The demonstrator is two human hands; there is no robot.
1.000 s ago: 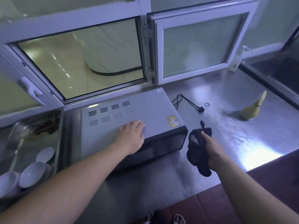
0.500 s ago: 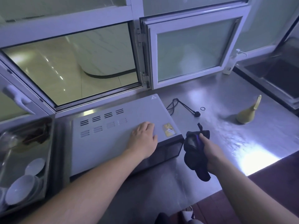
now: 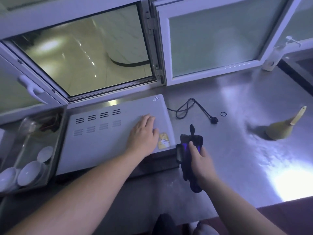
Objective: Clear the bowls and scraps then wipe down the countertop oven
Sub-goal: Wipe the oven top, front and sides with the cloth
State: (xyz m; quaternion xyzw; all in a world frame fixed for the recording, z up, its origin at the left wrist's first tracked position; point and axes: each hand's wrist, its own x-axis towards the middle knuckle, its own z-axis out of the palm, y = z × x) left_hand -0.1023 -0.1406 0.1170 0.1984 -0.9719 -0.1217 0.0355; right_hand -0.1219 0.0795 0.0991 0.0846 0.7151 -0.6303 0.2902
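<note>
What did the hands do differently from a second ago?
The right hand, gripping the dark cloth, has moved in from beside the oven to its front right corner. The left hand stays flat on the oven's top. The bowls, cable and yellow funnel lie as before.

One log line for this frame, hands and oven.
left hand: flat on oven top | right hand: grips dark cloth at oven's front right corner | bowls: in tray, left
</note>
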